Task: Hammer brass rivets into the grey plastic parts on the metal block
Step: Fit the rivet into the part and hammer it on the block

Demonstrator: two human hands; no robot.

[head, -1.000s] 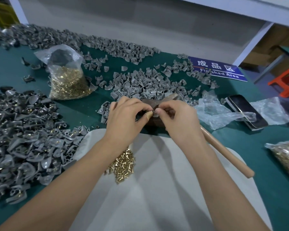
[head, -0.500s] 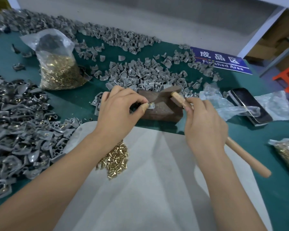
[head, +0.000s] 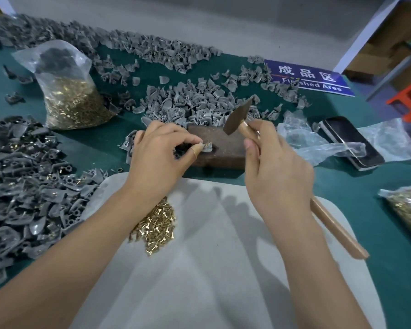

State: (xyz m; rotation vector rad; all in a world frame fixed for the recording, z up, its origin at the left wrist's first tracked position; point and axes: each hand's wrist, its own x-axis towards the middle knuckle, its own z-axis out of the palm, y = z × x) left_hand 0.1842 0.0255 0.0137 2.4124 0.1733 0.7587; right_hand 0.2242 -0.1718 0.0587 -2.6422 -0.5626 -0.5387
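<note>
The hammer (head: 244,124) lies on a slant across the right half of the frame: its long wooden handle runs from the lower right up toward the centre, and its dark metal head sits at the upper end, tilted, with the flat face turned down and left toward the metal block (head: 218,148). The head hangs just above the block's right end, apart from it. The block is a dark brown, rusty slab lying flat at the centre of the frame on the green table (head: 377,233), its long side running left to right.

On the left part of the block's top lies one grey plastic part (head: 206,148), small and curved, with a brass rivet (head: 206,144) standing in it, head up. The left hand (head: 161,150) comes in from the lower left, palm down, and pinches the part between thumb and forefinger at its left edge; the other fingers curl under. The thumb tip wears a tan cover. The right hand (head: 275,162) comes in from the lower right, fingers and thumb wrapped round the handle close under the head, thumb on the left side.

Near the left wrist a loose heap of rivets (head: 154,226) lies on a pale grey mat (head: 211,281). Grey parts lie piled behind the block (head: 188,100) and at the left edge of the frame (head: 22,186). A clear bag of rivets (head: 69,96) stands at the upper left. A blue sign (head: 311,78) lies at the upper right, and a phone (head: 351,141) lies right of the block.
</note>
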